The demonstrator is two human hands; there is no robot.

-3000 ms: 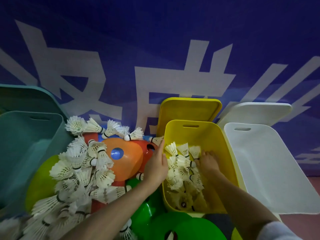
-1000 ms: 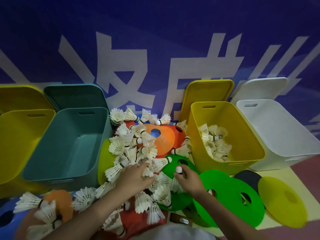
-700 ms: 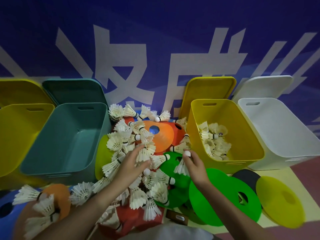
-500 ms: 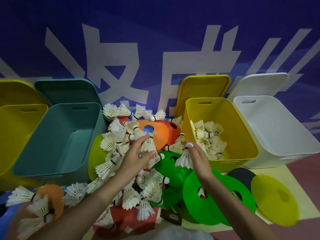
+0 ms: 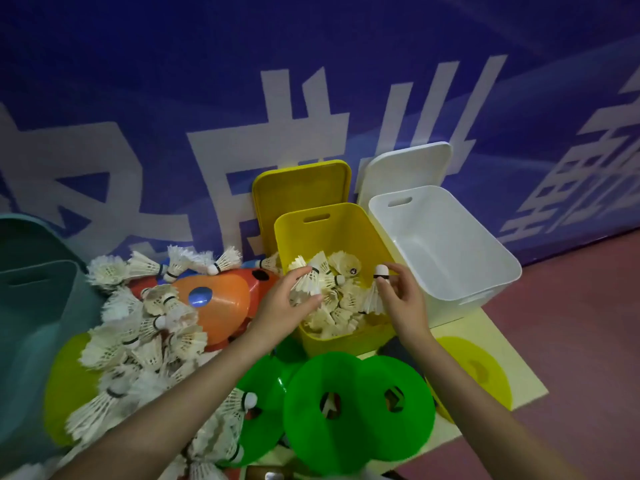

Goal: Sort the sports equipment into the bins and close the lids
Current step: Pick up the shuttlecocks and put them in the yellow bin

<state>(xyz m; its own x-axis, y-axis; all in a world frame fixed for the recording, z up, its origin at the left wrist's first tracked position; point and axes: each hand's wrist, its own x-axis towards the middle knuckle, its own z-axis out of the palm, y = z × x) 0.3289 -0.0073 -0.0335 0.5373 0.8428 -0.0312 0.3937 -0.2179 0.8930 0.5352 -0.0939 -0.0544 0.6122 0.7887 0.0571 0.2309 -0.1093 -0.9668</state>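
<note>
Head view: shuttlecock [image 5: 375, 292] between right fingers [image 5: 388, 284]

Two bare forearms reach in from the lower edge of the head view, both uncovered from wrist to where they leave the picture, with no sleeve over them. The left hand [image 5: 282, 308] and the right hand [image 5: 403, 299] are bare too: no glove, ring, watch, strap or wristband shows on either, and no markings can be made out on them in the dim, bluish light. The fingers are slim with short nails. At the very bottom edge, between the two forearms, a small pale strip of what may be clothing shows, too blurred and cropped to tell what garment it is
</note>
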